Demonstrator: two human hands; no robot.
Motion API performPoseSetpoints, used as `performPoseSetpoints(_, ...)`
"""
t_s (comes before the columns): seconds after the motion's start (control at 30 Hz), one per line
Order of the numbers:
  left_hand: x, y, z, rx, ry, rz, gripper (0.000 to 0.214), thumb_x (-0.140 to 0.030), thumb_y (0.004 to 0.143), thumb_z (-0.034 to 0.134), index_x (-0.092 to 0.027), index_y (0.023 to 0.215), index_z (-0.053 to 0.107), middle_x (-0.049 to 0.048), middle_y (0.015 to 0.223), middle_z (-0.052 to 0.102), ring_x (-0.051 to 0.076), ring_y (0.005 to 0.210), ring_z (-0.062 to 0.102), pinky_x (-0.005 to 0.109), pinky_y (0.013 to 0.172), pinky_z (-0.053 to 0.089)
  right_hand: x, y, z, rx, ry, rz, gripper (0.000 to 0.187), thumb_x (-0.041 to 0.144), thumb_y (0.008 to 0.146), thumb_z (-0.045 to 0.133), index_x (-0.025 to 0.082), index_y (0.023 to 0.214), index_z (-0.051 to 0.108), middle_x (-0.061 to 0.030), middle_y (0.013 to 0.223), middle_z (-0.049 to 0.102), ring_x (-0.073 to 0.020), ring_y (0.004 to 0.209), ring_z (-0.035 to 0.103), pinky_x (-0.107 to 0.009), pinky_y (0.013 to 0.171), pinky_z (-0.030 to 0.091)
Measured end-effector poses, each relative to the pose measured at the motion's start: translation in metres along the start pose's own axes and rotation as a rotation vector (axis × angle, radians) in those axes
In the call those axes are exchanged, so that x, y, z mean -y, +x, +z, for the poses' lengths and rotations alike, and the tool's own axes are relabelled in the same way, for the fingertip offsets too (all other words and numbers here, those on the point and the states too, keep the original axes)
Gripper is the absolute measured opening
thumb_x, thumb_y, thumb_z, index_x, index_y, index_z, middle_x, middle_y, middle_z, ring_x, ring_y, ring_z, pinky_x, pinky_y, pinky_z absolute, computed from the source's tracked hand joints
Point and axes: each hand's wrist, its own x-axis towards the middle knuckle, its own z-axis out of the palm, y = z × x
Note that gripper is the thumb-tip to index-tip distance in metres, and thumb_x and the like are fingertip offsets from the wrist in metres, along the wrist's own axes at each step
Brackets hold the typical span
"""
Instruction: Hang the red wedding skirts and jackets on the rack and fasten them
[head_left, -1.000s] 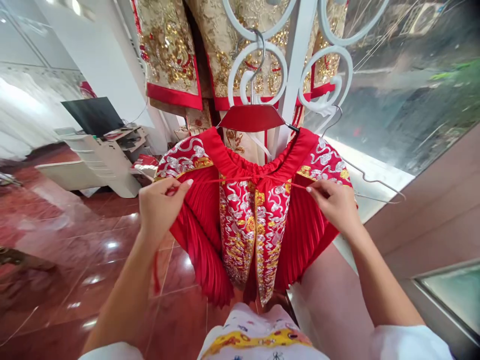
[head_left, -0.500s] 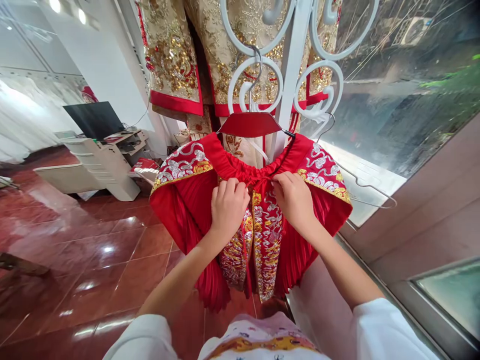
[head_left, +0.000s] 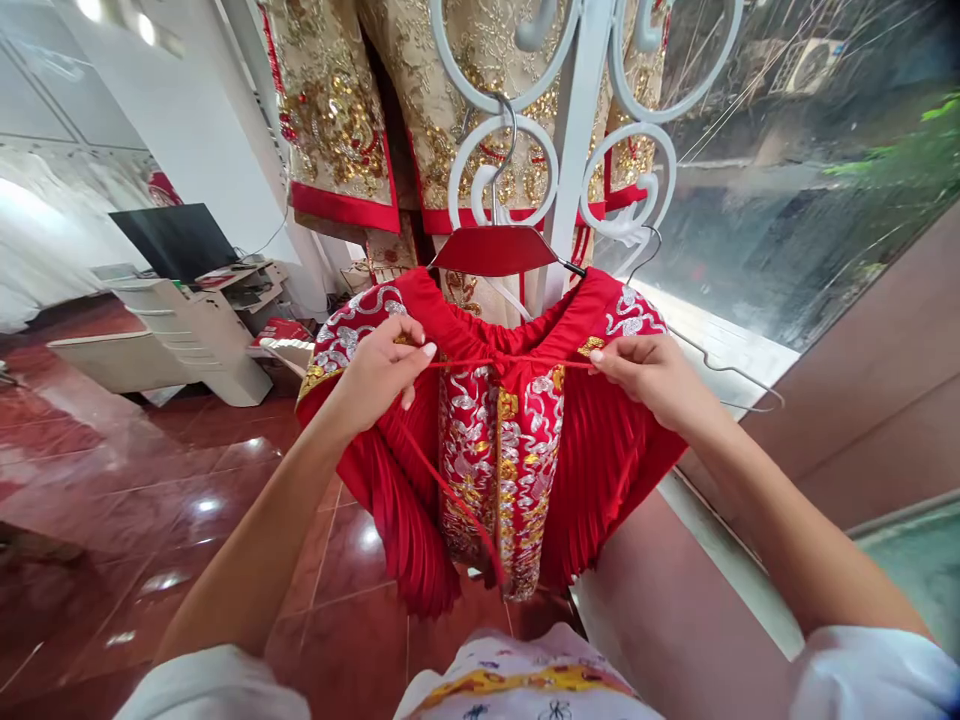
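Note:
A red pleated skirt (head_left: 600,470) with silver and gold embroidery hangs by its gathered waistband from a red hanger (head_left: 495,252). From a knot at the middle of the waistband, a thin red drawstring (head_left: 469,362) runs out taut to both sides. My left hand (head_left: 382,375) pinches it on the left, and a loose length slants down from there across the skirt. On the right, my right hand (head_left: 637,372) grips the other end between thumb and forefinger. Both hands are in front of the cloth.
Behind the skirt stands a white scrolled metal rack (head_left: 570,130) with a gold-sequined, red-trimmed garment (head_left: 337,120) hanging beyond it. A bare wire hanger (head_left: 720,365) hangs right, beside the window (head_left: 757,220). A desk with a dark monitor (head_left: 176,243) stands at left on the red tiled floor (head_left: 247,500).
My hands have moved apart from the waistband's middle, left hand leftward and right hand rightward. The drawstring is now stretched straight between them, with a knot at the centre.

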Motion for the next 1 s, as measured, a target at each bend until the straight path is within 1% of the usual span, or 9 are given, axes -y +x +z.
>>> performPoseSetpoints(0.1, 0.002, -0.006, -0.015, 0.157, -0.036, 0.006, 0.014, -0.033, 0.081, 0.055, -0.024, 0.083, 0.045, -0.0094, 0.047, 0.033, 0.006, 0.034, 0.031, 0.02, 0.037, 0.039, -0.004, 0.01, -0.008, 0.099, 0.081, 0.124, 0.035, 0.044, 0.075, 0.061, 0.017, 0.056, 0.05, 0.0065, 0.043, 0.035, -0.003, 0.036, 0.021, -0.022, 0.035, 0.01)
performPoseSetpoints(0.2, -0.007, -0.016, -0.028, 0.39, 0.213, -0.006, 0.019, -0.039, 0.084, 0.051, -0.022, 0.08, 0.059, -0.0055, 0.046, 0.039, 0.007, 0.037, 0.034, 0.021, 0.037, 0.036, -0.002, 0.02, -0.015, 0.316, 0.016, 0.206, 0.029, 0.041, 0.075, 0.062, 0.017, 0.059, 0.056, 0.0051, 0.04, 0.04, -0.0035, 0.033, 0.024, -0.021, 0.032, 0.011)
performPoseSetpoints(0.27, -0.013, -0.021, -0.03, 0.235, 0.503, 0.096, 0.018, -0.036, 0.081, 0.056, -0.022, 0.078, 0.066, -0.0019, 0.052, 0.048, 0.009, 0.044, 0.041, 0.021, 0.042, 0.035, 0.003, 0.026, -0.018, 0.581, -0.095, 0.187, 0.025, 0.038, 0.075, 0.063, 0.016, 0.063, 0.063, 0.0035, 0.041, 0.046, -0.0038, 0.033, 0.027, -0.02, 0.031, 0.014)
performPoseSetpoints(0.37, -0.018, -0.017, -0.016, -0.362, 0.756, 0.341, 0.012, -0.028, 0.077, 0.059, -0.021, 0.078, 0.069, 0.0028, 0.072, 0.056, 0.013, 0.063, 0.048, 0.026, 0.058, 0.041, 0.014, 0.03, -0.013, 0.912, -0.114, 0.066, 0.021, 0.036, 0.074, 0.065, 0.016, 0.077, 0.071, 0.0013, 0.052, 0.058, -0.0041, 0.037, 0.034, -0.019, 0.034, 0.022)
performPoseSetpoints(0.43, -0.02, -0.008, 0.003, -0.62, 0.754, 0.463, 0.013, -0.024, 0.079, 0.056, -0.02, 0.077, 0.069, 0.0046, 0.077, 0.056, 0.015, 0.071, 0.049, 0.029, 0.066, 0.041, 0.02, 0.033, -0.002, 0.842, -0.023, -0.072, 0.022, 0.035, 0.074, 0.063, 0.018, 0.085, 0.071, 0.0012, 0.06, 0.062, -0.0041, 0.039, 0.038, -0.019, 0.037, 0.026)
performPoseSetpoints(0.5, -0.021, 0.004, 0.021, -0.685, 0.644, 0.512, 0.012, -0.025, 0.079, 0.057, -0.019, 0.074, 0.068, 0.0039, 0.076, 0.056, 0.014, 0.069, 0.048, 0.029, 0.066, 0.041, 0.022, 0.037, 0.013, 0.535, 0.031, -0.239, 0.021, 0.033, 0.077, 0.059, 0.018, 0.085, 0.071, 0.0005, 0.066, 0.064, -0.0045, 0.043, 0.041, -0.02, 0.042, 0.031)
performPoseSetpoints(0.63, -0.021, 0.025, 0.047, -0.31, 0.265, 0.373, 0.012, -0.028, 0.073, 0.063, -0.017, 0.07, 0.066, 0.0, 0.066, 0.055, 0.01, 0.056, 0.044, 0.023, 0.053, 0.036, 0.016, 0.047, 0.039, 0.006, -0.234, -0.569, 0.019, 0.021, 0.081, 0.051, 0.015, 0.075, 0.069, -0.0031, 0.073, 0.064, -0.0095, 0.06, 0.051, -0.023, 0.058, 0.038)
performPoseSetpoints(0.73, -0.018, 0.033, 0.056, -0.099, 0.135, 0.29, 0.013, -0.027, 0.068, 0.066, -0.014, 0.066, 0.065, -0.0021, 0.059, 0.052, 0.008, 0.052, 0.04, 0.022, 0.049, 0.031, 0.009, 0.049, 0.047, -0.065, -0.508, -0.703, 0.022, 0.018, 0.085, 0.047, 0.015, 0.084, 0.069, -0.0033, 0.07, 0.059, -0.0112, 0.062, 0.05, -0.024, 0.06, 0.036)
performPoseSetpoints(1.0, -0.015, 0.032, 0.058, -0.147, 0.307, 0.372, 0.009, -0.017, 0.069, 0.058, -0.013, 0.061, 0.062, -0.0023, 0.059, 0.05, 0.008, 0.053, 0.041, 0.023, 0.053, 0.034, 0.001, 0.048, 0.044, 0.045, -0.632, -0.745, 0.032, 0.02, 0.094, 0.033, 0.016, 0.108, 0.061, -0.0069, 0.085, 0.057, -0.0132, 0.072, 0.051, -0.025, 0.063, 0.037)
